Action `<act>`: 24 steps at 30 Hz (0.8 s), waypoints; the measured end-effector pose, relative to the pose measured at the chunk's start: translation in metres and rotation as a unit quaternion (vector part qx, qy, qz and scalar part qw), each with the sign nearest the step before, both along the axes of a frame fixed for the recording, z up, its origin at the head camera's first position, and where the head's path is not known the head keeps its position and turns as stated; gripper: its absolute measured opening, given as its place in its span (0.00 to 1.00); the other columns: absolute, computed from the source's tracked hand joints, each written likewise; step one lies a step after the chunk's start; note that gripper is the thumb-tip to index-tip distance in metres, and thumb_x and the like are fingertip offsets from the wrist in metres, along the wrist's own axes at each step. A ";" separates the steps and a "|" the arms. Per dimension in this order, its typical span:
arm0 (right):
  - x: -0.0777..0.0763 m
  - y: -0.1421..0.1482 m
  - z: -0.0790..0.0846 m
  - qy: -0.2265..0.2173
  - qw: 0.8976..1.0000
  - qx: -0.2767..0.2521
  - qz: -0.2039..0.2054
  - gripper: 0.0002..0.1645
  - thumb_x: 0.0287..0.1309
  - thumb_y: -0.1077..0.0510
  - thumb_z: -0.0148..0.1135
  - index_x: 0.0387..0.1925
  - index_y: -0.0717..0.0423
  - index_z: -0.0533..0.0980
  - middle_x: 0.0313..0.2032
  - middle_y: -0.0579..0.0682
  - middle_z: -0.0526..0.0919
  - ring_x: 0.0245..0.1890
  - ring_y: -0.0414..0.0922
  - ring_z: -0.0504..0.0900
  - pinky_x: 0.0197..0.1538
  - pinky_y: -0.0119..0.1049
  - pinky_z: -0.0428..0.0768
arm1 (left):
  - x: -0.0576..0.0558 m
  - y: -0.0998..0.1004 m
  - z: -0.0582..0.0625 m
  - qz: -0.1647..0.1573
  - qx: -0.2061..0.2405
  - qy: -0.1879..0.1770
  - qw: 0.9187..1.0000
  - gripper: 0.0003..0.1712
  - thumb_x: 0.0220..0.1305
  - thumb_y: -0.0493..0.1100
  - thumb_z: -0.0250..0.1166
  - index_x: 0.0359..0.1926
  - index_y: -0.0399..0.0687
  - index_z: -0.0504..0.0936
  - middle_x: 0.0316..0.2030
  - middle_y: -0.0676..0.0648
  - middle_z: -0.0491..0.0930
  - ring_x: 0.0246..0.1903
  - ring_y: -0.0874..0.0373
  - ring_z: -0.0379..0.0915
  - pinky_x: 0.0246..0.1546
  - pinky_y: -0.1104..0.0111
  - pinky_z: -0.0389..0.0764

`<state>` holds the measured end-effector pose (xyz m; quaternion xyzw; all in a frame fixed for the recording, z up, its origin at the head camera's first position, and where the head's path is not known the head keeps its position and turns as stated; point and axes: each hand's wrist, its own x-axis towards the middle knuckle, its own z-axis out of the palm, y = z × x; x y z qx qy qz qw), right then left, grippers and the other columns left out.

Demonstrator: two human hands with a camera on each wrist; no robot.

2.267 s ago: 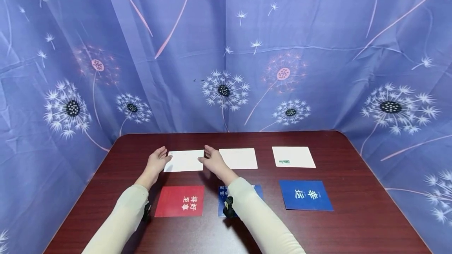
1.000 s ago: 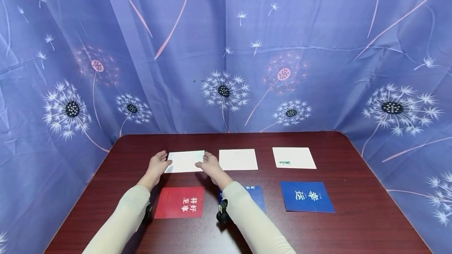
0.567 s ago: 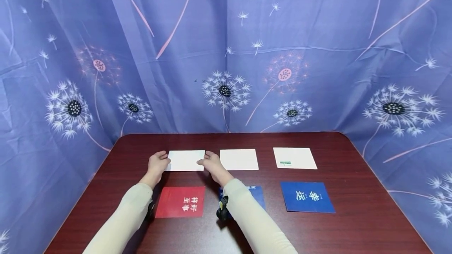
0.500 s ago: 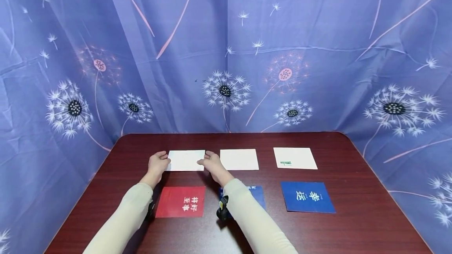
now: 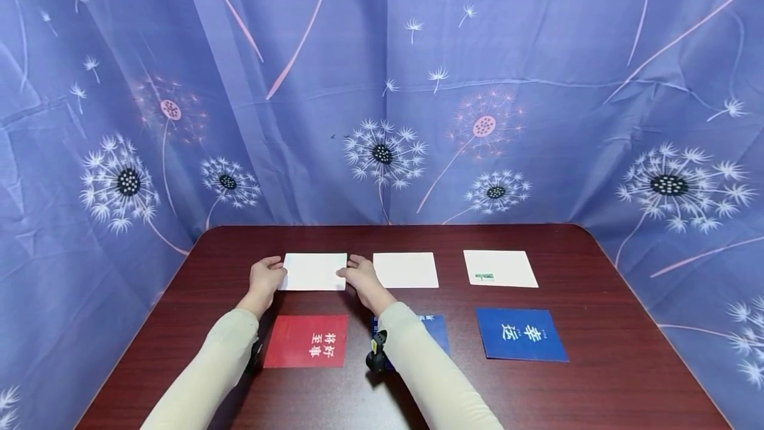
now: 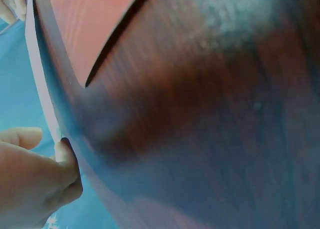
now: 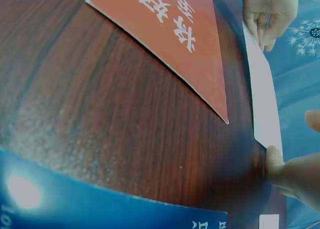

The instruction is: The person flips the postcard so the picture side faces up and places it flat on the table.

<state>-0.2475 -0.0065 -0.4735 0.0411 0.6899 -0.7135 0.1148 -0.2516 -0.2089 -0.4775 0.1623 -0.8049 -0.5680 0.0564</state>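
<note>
In the head view, a blank white card is held between both hands at the back left of the table. My left hand pinches its left end, thumb over the edge. At the other end, my right hand grips the near right corner with the thumb on top. The right wrist view shows this white card stretching from the right thumb to the left hand's fingers. Nearer the body lies a red card with white characters. My right forearm covers part of a blue card.
Right of the held card lie a second white card and a third white card with a small green print. Another blue card lies at the front right of the dark wooden table. A dandelion-patterned curtain stands behind.
The white card sat slightly tilted a second ago and now lies more level between the hands. Compared with the oldest frame, my right hand's fingers are lower. The other cards have stayed put.
</note>
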 end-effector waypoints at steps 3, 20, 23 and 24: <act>0.000 0.000 0.001 -0.002 1.000 -0.012 -0.009 0.39 0.54 0.69 0.57 0.65 0.77 0.56 0.61 0.71 0.67 0.63 0.60 0.67 0.62 0.46 0.70 | 0.000 -0.001 0.001 0.008 -0.006 0.003 1.000 0.26 0.54 0.26 0.51 0.56 0.21 0.71 0.50 0.25 0.75 0.48 0.44 0.73 0.31 0.83 0.69; -0.006 -0.001 -0.010 0.056 0.997 0.034 -0.049 0.25 0.53 0.71 0.55 0.55 0.72 0.74 0.49 0.64 0.80 0.46 0.47 0.79 0.44 0.33 0.78 | 0.000 -0.005 0.005 0.043 0.010 0.018 0.999 0.16 0.56 0.26 0.58 0.47 0.22 0.79 0.29 0.42 0.81 0.26 0.68 0.69 0.27 0.80 0.70; -0.002 -0.001 -0.003 0.051 0.997 0.020 -0.056 0.25 0.54 0.72 0.54 0.56 0.69 0.74 0.43 0.64 0.80 0.35 0.42 0.77 0.36 0.29 0.76 | -0.001 -0.006 0.005 0.047 0.029 0.018 0.998 0.16 0.57 0.27 0.58 0.48 0.24 0.79 0.26 0.46 0.78 0.25 0.66 0.69 0.26 0.77 0.72; -0.001 -0.001 -0.002 0.050 0.997 0.012 -0.059 0.25 0.53 0.73 0.53 0.56 0.69 0.75 0.41 0.62 0.81 0.31 0.40 0.76 0.34 0.28 0.75 | -0.001 -0.007 0.006 0.047 0.037 0.018 0.998 0.16 0.57 0.27 0.58 0.48 0.24 0.78 0.25 0.47 0.77 0.24 0.65 0.69 0.26 0.77 0.73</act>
